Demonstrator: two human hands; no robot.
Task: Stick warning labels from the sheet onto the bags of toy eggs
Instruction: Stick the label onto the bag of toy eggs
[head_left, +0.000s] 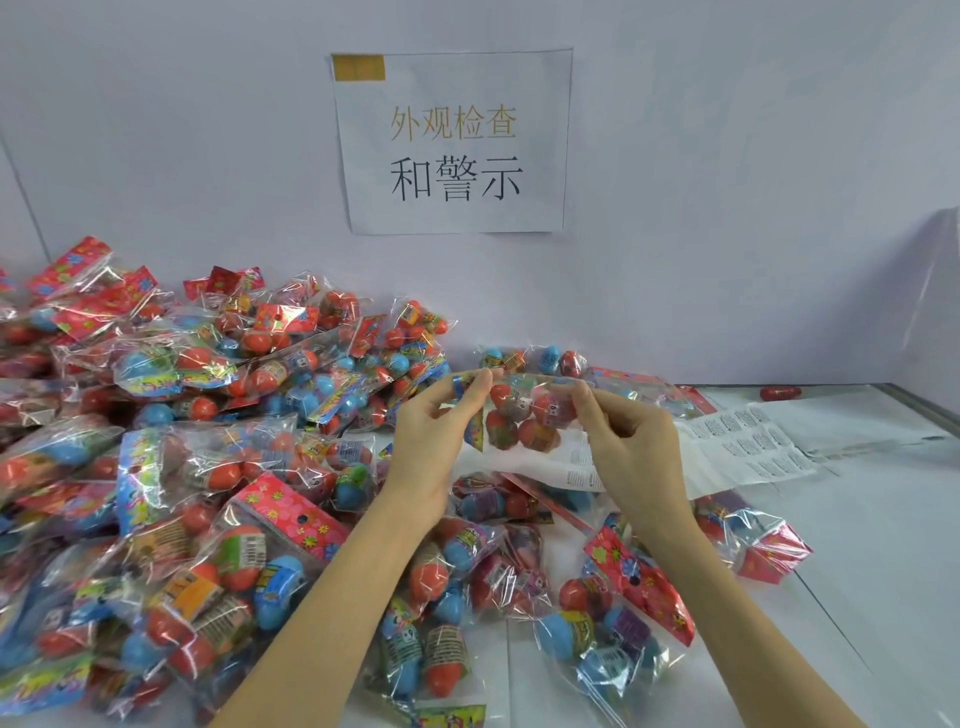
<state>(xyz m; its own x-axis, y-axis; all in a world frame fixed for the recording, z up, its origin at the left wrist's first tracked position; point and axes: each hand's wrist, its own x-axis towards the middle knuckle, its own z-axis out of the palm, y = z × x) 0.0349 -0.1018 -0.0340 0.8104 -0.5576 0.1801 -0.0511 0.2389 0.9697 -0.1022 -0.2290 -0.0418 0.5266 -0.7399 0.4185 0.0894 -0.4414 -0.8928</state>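
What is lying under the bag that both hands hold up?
Under the held bag lies the white label sheet, on other bags of eggs. The right hand and bag cover the sheet's left part.

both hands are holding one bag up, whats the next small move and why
Probably lower the bag flat and free the right hand for the label sheet. Both hands, left hand included, pinch its top edge in mid-air, and no label shows in the fingers.
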